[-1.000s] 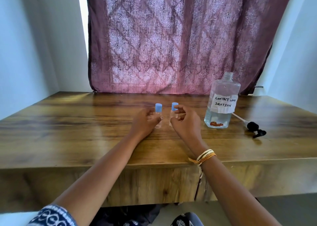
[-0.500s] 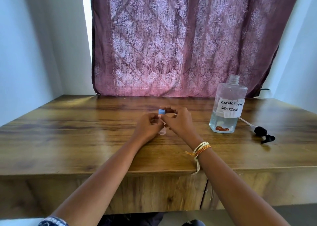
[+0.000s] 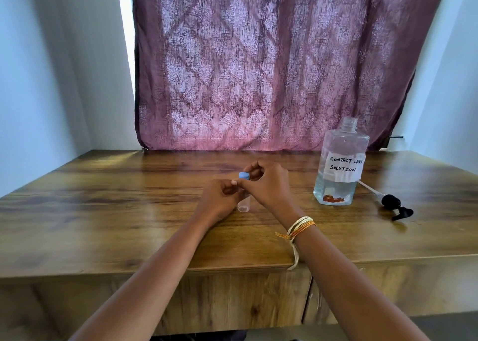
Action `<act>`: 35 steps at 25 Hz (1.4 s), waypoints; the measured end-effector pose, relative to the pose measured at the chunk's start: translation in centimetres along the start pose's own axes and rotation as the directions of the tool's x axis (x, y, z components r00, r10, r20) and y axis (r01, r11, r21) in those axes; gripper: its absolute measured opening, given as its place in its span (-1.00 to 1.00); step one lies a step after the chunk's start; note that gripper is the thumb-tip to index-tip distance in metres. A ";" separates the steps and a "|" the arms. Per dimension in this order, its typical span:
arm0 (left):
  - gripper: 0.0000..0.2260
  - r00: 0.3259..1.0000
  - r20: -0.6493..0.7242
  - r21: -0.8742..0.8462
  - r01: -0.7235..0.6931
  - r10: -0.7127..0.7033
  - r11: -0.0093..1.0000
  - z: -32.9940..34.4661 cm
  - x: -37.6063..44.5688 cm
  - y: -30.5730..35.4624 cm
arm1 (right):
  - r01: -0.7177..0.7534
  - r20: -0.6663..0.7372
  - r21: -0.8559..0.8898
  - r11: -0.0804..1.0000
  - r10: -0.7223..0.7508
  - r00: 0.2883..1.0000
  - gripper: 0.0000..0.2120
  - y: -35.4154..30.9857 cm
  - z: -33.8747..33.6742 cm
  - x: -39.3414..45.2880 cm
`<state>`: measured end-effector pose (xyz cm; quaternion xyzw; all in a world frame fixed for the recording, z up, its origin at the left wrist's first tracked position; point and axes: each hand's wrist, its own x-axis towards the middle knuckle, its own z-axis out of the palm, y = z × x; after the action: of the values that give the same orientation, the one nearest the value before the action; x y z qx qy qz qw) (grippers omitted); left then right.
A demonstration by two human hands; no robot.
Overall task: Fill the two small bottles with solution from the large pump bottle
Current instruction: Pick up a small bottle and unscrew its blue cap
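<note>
Behind the wooden worktop (image 3: 103, 211) hangs a purple curtain (image 3: 271, 69) with a woven diamond pattern, between pale walls. Both forearms reach forward over the front edge, and the two hands meet near the middle of the surface.

The left hand (image 3: 219, 201) is curled, its knuckles up, and its grip is closed around a small clear plastic bottle (image 3: 244, 206). This bottle is a thin tube with a rounded bottom; it leans a little, and its lower end shows below the fingers, close to the wood or on it, I cannot tell which. The right hand (image 3: 269, 185) comes from the other side, the wrist bent, and its thumb and first fingers pinch the blue cap (image 3: 244, 175) on top of the bottle. The cap is matte and a bit square. A bundle of yellow and orange threads (image 3: 300, 226) is tied on the right wrist, with one loose end hanging down.

Only one small bottle is visible; the second one is not seen, perhaps hidden by the hands.

Well to the right of the right hand stands the large bottle (image 3: 341, 164), clear, flat-sided, with an open threaded neck, a white handwritten label and a low level of liquid. Further right, its black pump (image 3: 393, 206) with a white tube lies flat on the worktop.
</note>
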<state>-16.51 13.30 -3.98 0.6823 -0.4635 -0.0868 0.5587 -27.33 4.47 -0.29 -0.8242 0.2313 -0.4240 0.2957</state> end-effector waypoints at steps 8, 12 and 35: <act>-0.78 0.996 0.066 0.003 -0.051 0.051 0.999 -0.1 0.3 -0.3 | 0.011 0.009 0.013 1.000 -0.011 1.000 -0.81 -0.2 0.1 0.2; -0.79 0.994 0.093 -0.056 -0.050 0.055 0.997 -0.2 0.4 -0.5 | 0.021 0.039 0.044 0.999 -0.023 0.999 -0.83 -0.1 0.0 0.2; -0.89 0.993 0.099 -0.117 -0.055 0.067 0.992 -0.4 0.0 -0.7 | -0.152 0.136 0.325 0.933 0.113 0.984 -0.57 0.5 -0.5 -0.9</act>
<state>-15.93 13.50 -4.42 0.6295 -0.5065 -0.1309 0.5745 -28.29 4.56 -0.95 -0.7676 0.1939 -0.3880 0.4718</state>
